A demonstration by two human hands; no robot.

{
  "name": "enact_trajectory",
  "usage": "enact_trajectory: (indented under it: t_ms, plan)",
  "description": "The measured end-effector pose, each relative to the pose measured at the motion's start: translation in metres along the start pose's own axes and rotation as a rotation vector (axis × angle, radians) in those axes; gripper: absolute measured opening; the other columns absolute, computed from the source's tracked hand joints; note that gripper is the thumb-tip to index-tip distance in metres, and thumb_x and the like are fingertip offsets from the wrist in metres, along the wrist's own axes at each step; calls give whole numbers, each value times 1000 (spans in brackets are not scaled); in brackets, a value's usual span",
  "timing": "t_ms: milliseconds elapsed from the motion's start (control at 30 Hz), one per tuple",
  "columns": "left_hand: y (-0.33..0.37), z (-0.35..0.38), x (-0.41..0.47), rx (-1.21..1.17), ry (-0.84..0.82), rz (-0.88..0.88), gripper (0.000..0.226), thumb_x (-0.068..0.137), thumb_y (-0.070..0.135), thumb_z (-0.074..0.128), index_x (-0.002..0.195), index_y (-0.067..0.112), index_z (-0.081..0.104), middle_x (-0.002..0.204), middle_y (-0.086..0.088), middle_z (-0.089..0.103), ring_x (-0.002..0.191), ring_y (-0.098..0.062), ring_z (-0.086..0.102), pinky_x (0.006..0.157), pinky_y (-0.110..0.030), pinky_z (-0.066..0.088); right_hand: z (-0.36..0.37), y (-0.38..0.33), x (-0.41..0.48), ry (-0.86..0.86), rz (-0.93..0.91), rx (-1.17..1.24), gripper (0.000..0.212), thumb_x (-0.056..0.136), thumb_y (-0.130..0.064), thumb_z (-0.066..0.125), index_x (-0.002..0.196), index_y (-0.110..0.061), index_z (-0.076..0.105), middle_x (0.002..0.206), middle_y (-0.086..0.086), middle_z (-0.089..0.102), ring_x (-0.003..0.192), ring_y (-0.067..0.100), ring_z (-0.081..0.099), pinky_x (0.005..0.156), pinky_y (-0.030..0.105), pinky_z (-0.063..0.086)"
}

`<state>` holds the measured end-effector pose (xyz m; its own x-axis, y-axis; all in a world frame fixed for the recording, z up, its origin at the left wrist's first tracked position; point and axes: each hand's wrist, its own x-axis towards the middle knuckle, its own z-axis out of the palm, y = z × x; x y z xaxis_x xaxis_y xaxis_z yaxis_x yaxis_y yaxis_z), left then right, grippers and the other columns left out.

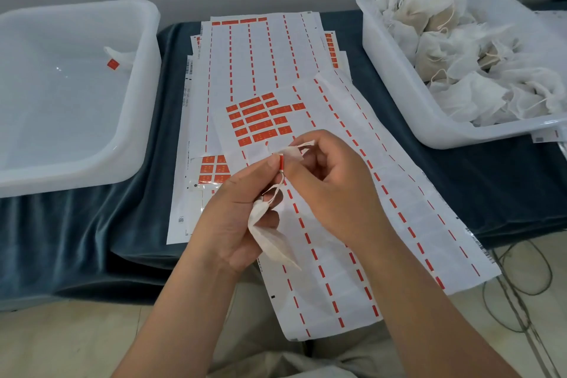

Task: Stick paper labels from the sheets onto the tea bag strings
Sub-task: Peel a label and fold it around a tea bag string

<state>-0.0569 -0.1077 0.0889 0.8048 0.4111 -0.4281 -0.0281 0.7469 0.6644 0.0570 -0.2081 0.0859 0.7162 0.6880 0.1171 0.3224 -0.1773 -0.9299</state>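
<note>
My left hand (236,218) holds a white tea bag (273,239) against its palm, and its thumb and forefinger pinch a small red label (280,162) on the bag's string (277,190). Facing it, my right hand (331,181) pinches the same label from the other side and also holds a scrap of white paper (294,152). Both hands hover over the top label sheet (368,224), which still carries a block of red labels (260,120).
A white tub (395,70) at the right is full of untagged tea bags (454,52). The white tub (144,86) at the left holds one tagged bag (116,60). More label sheets (245,49) lie stacked on the blue cloth (76,239). Cables (521,279) trail on the floor at right.
</note>
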Motion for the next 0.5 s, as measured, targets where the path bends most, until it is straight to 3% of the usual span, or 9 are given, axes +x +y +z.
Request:
enact_trajectory:
  t_ms: [67, 133, 233, 300, 400, 500]
  plan:
    - [-2, 0, 0, -10, 23, -26, 9, 81, 31, 84, 86, 24, 84, 78, 2, 64, 56, -6, 55, 44, -13, 45, -3, -1, 4, -90, 117, 164, 6, 93, -38, 71, 98, -40, 69, 81, -11, 69, 77, 6, 68, 68, 11, 53]
    - [-4, -1, -1, -46, 12, -55, 11, 80, 31, 88, 86, 23, 83, 77, 2, 63, 54, -7, 54, 43, -12, 44, -8, -5, 6, -281, 309, 541, 11, 93, -26, 72, 100, -33, 75, 77, -5, 68, 70, 11, 65, 74, 21, 56]
    - [-3, -2, -2, -77, -7, -76, 21, 72, 34, 91, 89, 22, 84, 77, 2, 65, 52, -7, 57, 43, -11, 45, -17, -4, 9, -456, 420, 833, 14, 96, -17, 69, 105, -24, 77, 89, 3, 70, 79, 13, 66, 79, 27, 56]
    - [-1, -3, -2, -85, 37, -68, 26, 73, 32, 93, 95, 22, 85, 80, 0, 66, 52, -8, 57, 41, -13, 46, -21, -3, 10, -454, 414, 812, 14, 96, -26, 70, 106, -25, 78, 98, 4, 74, 86, 14, 71, 81, 28, 57]
    - [2, -3, -3, -106, 118, -52, 35, 75, 28, 89, 107, 21, 79, 83, -3, 72, 50, -13, 61, 38, -17, 47, -19, -5, 8, -246, 339, 509, 31, 90, -53, 69, 107, -29, 77, 100, -6, 79, 91, 14, 76, 81, 26, 60]
    - [2, 0, -5, -89, 148, -53, 28, 70, 27, 90, 97, 21, 83, 82, -5, 73, 50, -15, 62, 39, -19, 48, -13, -7, 5, -95, 231, 282, 17, 96, -48, 66, 99, -35, 75, 90, -17, 78, 88, 5, 75, 72, 14, 58]
